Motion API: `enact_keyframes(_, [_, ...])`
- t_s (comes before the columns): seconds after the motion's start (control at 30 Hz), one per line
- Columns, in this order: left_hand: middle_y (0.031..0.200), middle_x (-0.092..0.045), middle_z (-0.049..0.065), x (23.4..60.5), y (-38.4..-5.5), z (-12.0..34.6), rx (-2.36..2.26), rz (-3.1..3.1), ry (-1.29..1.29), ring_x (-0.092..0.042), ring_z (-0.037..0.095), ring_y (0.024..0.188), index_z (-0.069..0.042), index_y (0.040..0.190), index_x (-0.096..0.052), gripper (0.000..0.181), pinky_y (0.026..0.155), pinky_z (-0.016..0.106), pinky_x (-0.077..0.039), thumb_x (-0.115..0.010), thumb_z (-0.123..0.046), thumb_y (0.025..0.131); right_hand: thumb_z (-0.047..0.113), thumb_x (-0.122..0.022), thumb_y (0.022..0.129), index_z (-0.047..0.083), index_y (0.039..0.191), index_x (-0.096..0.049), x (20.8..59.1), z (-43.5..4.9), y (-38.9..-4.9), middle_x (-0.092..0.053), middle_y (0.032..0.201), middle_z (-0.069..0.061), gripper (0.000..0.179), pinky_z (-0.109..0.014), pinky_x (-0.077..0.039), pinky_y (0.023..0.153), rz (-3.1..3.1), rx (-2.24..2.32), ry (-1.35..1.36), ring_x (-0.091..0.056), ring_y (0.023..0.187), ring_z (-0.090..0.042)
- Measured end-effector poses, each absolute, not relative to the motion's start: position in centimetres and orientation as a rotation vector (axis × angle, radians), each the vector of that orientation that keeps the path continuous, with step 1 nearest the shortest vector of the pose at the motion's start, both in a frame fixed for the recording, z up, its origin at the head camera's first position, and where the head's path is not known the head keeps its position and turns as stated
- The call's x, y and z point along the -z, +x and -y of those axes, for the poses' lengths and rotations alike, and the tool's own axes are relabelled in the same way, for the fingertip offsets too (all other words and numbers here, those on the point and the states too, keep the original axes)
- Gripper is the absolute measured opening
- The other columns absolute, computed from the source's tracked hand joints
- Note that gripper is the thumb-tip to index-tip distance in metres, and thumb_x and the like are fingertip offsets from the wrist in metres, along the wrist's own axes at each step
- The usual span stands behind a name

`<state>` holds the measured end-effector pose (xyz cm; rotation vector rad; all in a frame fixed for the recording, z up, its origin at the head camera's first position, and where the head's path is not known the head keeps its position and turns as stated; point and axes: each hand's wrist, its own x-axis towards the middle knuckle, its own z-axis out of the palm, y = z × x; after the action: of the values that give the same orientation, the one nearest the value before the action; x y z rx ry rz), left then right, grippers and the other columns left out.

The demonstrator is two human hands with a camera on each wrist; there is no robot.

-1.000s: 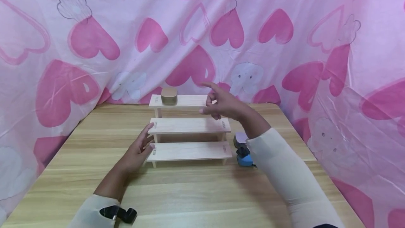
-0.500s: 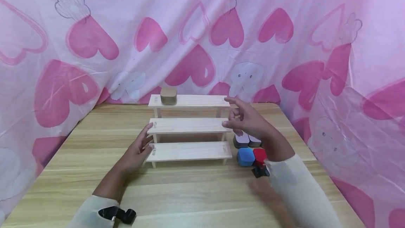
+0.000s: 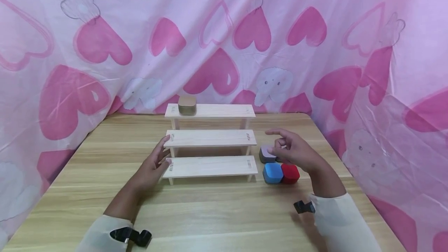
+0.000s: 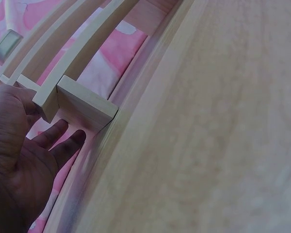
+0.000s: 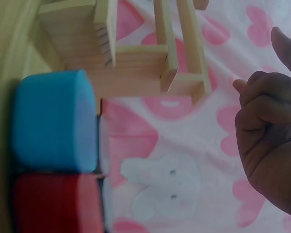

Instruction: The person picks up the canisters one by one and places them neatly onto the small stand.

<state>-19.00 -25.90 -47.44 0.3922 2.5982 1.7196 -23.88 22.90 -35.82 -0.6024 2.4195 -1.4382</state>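
Observation:
A pale wooden three-step stand (image 3: 210, 166) is on the table. My left hand (image 3: 152, 168) rests at its left end, thumb at the bottom step and a finger at the middle step's corner. In the left wrist view, two fingers of the left hand (image 4: 31, 170) reach below a board beside a leg. A gold rounded-square tin (image 3: 187, 105) sits at the top step's left. My right hand (image 3: 297, 153), index finger extended and other fingers bent, holds nothing over a lilac tin (image 3: 266, 155), partly hiding the tins there.
Right of the stand, a blue tin (image 3: 273, 173) and a red tin (image 3: 290, 174) stand side by side in front of the lilac one. A pink heart-printed cloth (image 3: 210, 30) hangs behind and along both sides of the wooden table (image 3: 210, 213).
My right hand has moved from over the stand's upper steps rightward and toward me, to above the tins. The left hand stays at the stand's left end. The gold tin remains in place.

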Motion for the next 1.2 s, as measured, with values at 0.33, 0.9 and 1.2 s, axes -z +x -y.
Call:
enact_keyframes(0.33, [0.183,-0.017,0.021,47.4,-19.0,25.9,-1.704,-2.614,0.394,-0.033,0.053,0.162,-0.042,0.175,-0.008,0.080,0.127,0.071,-0.033,-0.052,-0.013,0.115,0.014,-0.075,0.102,0.005,0.156,-0.051,38.2,-26.8,-22.5,-0.047,0.068,-0.002,0.059,-0.025,-0.039,0.043,-2.415,1.503,-0.569,-0.041,0.049,-0.018])
enact_keyframes(0.9, [0.184,-0.015,0.019,47.4,-19.2,25.8,-1.706,-2.609,0.417,-0.032,0.054,0.162,-0.041,0.176,-0.007,0.083,0.126,0.065,-0.034,-0.051,-0.007,0.114,0.016,-0.081,0.098,-0.003,0.151,-0.055,41.5,-30.7,-23.3,-0.051,0.070,-0.002,0.063,-0.026,-0.039,0.044,-2.444,1.401,-0.399,-0.041,0.050,-0.017])
enact_keyframes(1.2, [0.183,-0.017,0.022,47.2,-19.0,25.9,-1.706,-2.619,0.411,-0.033,0.054,0.162,-0.040,0.176,-0.008,0.082,0.126,0.067,-0.034,-0.052,-0.009,0.115,0.015,-0.090,0.087,0.000,0.153,-0.056,42.4,-32.2,-23.6,-0.048,0.073,-0.007,0.076,-0.026,-0.045,0.048,-2.411,1.313,-0.380,-0.043,0.054,-0.017])
